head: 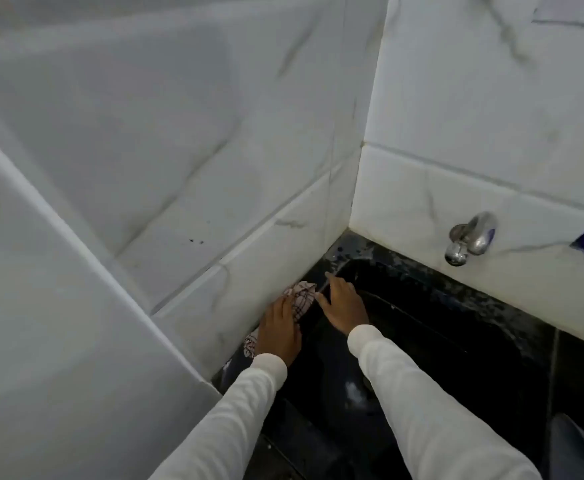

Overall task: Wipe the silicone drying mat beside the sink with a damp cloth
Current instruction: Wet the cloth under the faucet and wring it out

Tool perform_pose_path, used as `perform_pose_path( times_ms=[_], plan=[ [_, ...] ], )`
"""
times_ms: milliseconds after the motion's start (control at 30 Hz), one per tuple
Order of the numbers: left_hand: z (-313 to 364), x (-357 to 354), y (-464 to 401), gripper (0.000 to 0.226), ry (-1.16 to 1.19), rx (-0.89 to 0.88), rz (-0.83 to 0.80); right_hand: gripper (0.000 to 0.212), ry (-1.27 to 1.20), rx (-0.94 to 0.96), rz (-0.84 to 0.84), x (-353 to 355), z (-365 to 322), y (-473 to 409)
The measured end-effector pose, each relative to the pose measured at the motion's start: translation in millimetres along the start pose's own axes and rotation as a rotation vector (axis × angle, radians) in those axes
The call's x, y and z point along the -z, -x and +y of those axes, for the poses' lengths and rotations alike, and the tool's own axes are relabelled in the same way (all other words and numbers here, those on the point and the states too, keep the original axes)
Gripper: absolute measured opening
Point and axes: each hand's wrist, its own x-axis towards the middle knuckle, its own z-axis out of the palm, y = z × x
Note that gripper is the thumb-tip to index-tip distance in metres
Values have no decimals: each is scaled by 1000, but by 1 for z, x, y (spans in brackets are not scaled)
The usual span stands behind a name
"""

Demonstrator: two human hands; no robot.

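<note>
Two white sleeves (422,410) reach in from the near edge toward the dark corner of the counter. The left hand (278,332) lies palm down on a checked cloth (301,297), pressing it flat against the strip at the foot of the left wall (214,237); the fingers look spread over it, not clenched, though I cannot tell whether they pinch the fabric. Just right of it, the right hand (344,306) rests open and empty at the sink (439,334) rim. The mat itself I cannot make out: whatever lies under the cloth is dark and mostly hidden. Wiping seems under way in the far-left corner; how much is done I cannot judge. Farther right, a tap (470,239) juts from the far wall.
</note>
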Motion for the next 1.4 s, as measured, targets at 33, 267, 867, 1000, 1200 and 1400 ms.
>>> perform_pose_path(
  times_ms=[33, 267, 867, 1000, 1200, 1400],
  plan=[
    [-2, -4, 0, 64, 2, 44, -31, 59, -23, -28, -25, -4, -1, 0],
    [-23, -24, 5, 64, -32, 127, -50, 58, -153, -111, -163, -40, -3, -8],
    [-38, -18, -10, 45, -192, -21, -177, 68, -455, -348, -120, -73, -35, -27],
    [-34, -13, -8, 45, -212, -16, -216, 64, -455, -368, -90, -77, -37, -29],
    [-21, -6, -15, 45, -224, -70, -206, 58, -610, -417, 21, -66, -28, -21],
    [-22, 2, -21, 49, -102, -9, -123, 55, -878, -393, 65, -52, -35, -20]
  ],
)
